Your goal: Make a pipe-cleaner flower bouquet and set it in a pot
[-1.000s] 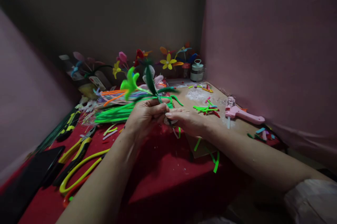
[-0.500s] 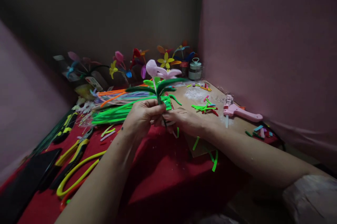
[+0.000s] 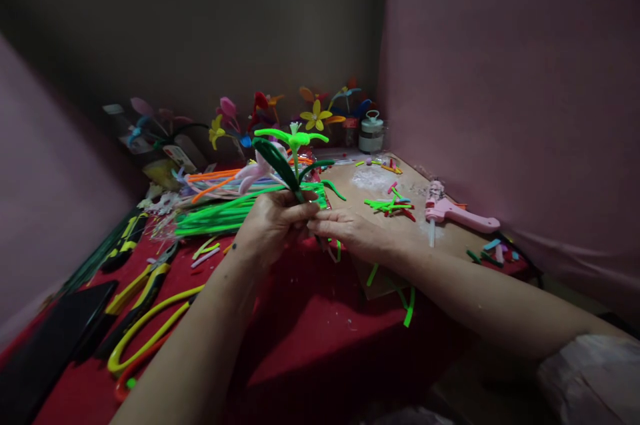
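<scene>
A pipe-cleaner flower (image 3: 299, 138) stands upright in front of me, with a bright green bloom on top, dark green leaves and pale pink petals leaning left. My left hand (image 3: 267, 225) is closed round its stem, thumb and forefinger pinching below the leaves. Against the left fingertips, my right hand (image 3: 347, 228) is closed with its fingers pinched at the lower stem, which they mostly hide. Just behind the hands lies a bundle of green pipe cleaners (image 3: 215, 217).
Pliers (image 3: 145, 292) and yellow-handled scissors (image 3: 117, 345) lie left on the red cloth (image 3: 300, 345). A pink glue gun (image 3: 460, 213) and green cuttings (image 3: 387, 205) rest on the brown board (image 3: 345, 178). Finished flowers (image 3: 315, 116) and a lidded jar (image 3: 371, 132) stand at the back.
The flower has turned in my fingers: the pink petals swung from the top to the left, and the green bloom now faces up in the middle. Both hands stayed nearly in place.
</scene>
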The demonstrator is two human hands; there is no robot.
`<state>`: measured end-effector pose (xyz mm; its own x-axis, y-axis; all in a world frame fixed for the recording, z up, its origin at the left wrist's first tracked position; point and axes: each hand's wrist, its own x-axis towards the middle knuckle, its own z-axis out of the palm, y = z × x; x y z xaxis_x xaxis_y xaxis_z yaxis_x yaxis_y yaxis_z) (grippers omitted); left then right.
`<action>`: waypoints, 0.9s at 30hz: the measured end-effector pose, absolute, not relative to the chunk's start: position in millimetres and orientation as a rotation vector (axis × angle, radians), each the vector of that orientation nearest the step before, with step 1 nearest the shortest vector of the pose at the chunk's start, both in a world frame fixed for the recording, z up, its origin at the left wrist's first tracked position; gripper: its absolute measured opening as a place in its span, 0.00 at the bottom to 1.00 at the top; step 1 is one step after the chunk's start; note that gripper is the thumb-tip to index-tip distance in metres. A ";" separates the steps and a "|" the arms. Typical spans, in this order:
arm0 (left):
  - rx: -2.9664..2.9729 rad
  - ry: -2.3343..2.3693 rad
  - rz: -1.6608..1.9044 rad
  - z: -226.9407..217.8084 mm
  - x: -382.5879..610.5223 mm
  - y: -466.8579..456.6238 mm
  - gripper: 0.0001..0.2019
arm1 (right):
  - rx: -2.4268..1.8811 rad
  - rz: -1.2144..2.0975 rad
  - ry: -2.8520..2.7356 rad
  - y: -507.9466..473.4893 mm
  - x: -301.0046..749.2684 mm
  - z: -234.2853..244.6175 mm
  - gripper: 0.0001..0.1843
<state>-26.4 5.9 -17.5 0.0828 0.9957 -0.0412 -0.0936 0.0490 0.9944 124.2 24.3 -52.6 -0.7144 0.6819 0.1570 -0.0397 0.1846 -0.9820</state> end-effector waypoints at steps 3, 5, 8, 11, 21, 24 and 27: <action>1.138 1.044 1.161 -17.6 -25.1 3.6 0.12 | -0.573 1.489 -1.864 22.7 122.4 -50.5 0.13; 1.172 1.039 1.184 -17.8 -23.3 1.7 0.11 | -0.551 1.475 -1.849 22.2 121.4 -49.1 0.12; 1.226 1.105 1.249 -16.8 -22.4 1.0 0.10 | -0.572 1.473 -1.826 23.4 121.7 -48.2 0.09; 1.256 1.147 1.261 -14.4 -26.9 4.0 0.13 | -0.622 1.562 -1.796 25.2 124.7 -47.9 0.14; 1.386 1.276 1.309 -14.7 -26.4 5.5 0.10 | -0.742 1.548 -1.788 10.2 112.2 -42.6 0.15; 1.449 1.328 1.267 -14.7 -28.4 6.9 0.10 | -0.784 1.591 -1.823 10.7 113.9 -41.4 0.09; 1.296 1.227 1.161 -12.5 -33.4 8.5 0.11 | -0.673 1.776 -1.799 16.1 122.2 -42.0 0.08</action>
<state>-33.4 8.5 -12.5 0.0371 0.9991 0.0195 0.0740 -0.0222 0.9970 122.2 16.1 -42.0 -0.7416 0.6705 0.0189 -0.0102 0.0169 -0.9998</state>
